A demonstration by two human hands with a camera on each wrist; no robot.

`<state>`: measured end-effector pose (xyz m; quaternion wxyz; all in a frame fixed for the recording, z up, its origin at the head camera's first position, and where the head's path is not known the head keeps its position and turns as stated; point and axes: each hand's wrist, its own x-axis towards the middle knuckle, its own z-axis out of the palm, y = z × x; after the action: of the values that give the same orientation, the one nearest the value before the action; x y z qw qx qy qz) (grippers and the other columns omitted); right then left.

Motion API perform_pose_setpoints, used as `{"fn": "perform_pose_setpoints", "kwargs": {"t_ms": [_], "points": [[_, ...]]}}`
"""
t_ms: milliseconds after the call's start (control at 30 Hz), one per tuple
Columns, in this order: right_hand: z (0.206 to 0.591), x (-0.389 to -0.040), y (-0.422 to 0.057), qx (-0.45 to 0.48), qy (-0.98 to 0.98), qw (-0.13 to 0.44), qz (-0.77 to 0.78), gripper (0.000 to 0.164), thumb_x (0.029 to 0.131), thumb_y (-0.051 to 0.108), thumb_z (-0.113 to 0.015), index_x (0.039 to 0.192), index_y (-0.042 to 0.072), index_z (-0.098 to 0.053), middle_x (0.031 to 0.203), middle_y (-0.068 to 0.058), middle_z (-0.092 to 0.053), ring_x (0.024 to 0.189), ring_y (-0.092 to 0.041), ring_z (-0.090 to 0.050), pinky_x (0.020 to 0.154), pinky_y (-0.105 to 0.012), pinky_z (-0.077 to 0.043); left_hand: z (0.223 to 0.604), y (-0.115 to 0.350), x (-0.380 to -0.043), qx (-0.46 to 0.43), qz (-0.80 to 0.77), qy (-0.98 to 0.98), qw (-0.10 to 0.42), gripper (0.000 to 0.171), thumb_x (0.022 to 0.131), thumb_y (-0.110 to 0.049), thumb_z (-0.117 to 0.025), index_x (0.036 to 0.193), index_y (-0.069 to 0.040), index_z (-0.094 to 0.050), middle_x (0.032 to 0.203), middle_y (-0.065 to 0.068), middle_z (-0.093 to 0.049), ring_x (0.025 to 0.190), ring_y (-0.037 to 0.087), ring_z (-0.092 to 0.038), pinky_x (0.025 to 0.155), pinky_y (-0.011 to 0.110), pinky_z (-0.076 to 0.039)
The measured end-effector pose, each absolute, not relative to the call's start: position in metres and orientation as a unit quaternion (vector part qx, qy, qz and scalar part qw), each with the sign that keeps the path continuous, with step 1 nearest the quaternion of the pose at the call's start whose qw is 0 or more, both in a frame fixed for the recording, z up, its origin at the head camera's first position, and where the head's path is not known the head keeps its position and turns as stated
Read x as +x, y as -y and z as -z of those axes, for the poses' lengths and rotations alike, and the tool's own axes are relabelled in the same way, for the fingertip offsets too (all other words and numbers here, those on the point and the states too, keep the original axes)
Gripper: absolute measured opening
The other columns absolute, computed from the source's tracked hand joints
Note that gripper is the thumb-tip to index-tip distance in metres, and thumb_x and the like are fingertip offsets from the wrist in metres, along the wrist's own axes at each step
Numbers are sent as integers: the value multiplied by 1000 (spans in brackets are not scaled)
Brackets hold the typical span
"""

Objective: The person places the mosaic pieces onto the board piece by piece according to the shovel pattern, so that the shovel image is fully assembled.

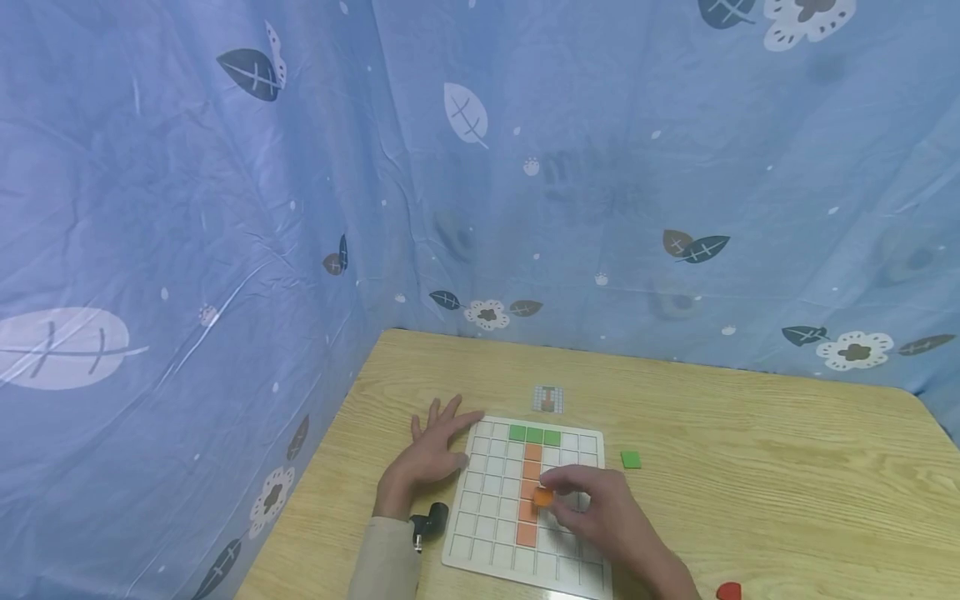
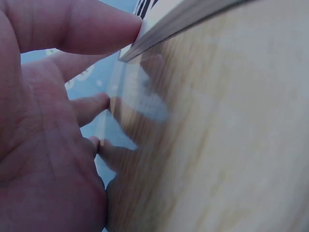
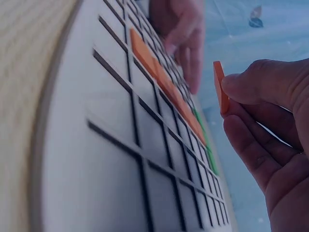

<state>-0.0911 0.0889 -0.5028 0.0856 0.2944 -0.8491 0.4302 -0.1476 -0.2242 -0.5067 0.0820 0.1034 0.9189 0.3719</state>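
Note:
My right hand [image 1: 600,508] pinches an orange square tile [image 3: 221,88] between thumb and fingers, held above the white grid board [image 1: 480,525]. Below it on the board runs a column of several orange tiles [image 1: 527,534]. A row of 3 green tiles [image 1: 534,435] tops that column. At the board's left side my left hand [image 1: 429,454] rests with fingers spread. Its thumb [image 2: 104,29] touches the board's edge in the left wrist view, and its index finger reaches the board's top left corner.
Behind the board lies a small card [image 1: 548,399] printed with a grid pattern. To the right sit a loose green tile [image 1: 631,460] and, near the bottom of the head view, a red piece [image 1: 729,591]. A black device [image 1: 431,522] is by my left wrist. Blue patterned curtains [image 1: 600,167] enclose the wooden table [image 1: 787,467].

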Motion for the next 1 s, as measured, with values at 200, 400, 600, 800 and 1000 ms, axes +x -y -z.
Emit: {"fn": "perform_pose_setpoints", "kwargs": {"t_ms": [200, 400, 600, 800, 1000], "points": [[510, -93, -72, 307, 834, 52, -456, 29, 85, 3, -90, 110, 16, -85, 108, 9, -84, 92, -4, -77, 84, -32, -67, 507, 224, -148, 103, -373, -919, 82, 83, 82, -5, -65, 163, -21, -55, 184, 18, -17, 170, 49, 9, 128, 76, 18], [513, -94, -60, 324, 821, 30, -469, 27, 87, 4, -88, 111, 15, -84, 109, 7, -84, 94, -5, -77, 85, -31, -67, 508, 225, -148, 103, -369, -920, 82, 83, 82, -5, -65, 163, -21, -55, 184, 17, -17, 170, 48, 9, 128, 76, 18], [515, -95, -49, 380, 808, 90, -441, 30, 80, -5, -84, 106, 10, -83, 102, 0, -84, 87, -6, -73, 78, -24, -63, 507, 224, -148, 100, -365, -922, 81, 83, 82, -5, -65, 163, -22, -55, 184, 17, -17, 170, 48, 8, 129, 75, 17], [513, -93, -43, 365, 845, 74, -384, 30, 80, -2, -83, 107, 12, -83, 103, 4, -83, 92, -1, -69, 83, -26, -63, 506, 225, -147, 101, -368, -921, 82, 82, 83, -5, -65, 162, -21, -55, 184, 17, -17, 170, 48, 8, 129, 75, 17], [511, -92, -37, 353, 862, 63, -359, 29, 81, -1, -83, 107, 13, -84, 104, 5, -83, 96, -3, -72, 87, -30, -65, 507, 225, -148, 104, -370, -920, 81, 82, 83, -4, -65, 163, -21, -55, 184, 17, -17, 170, 48, 9, 128, 76, 18]]}}
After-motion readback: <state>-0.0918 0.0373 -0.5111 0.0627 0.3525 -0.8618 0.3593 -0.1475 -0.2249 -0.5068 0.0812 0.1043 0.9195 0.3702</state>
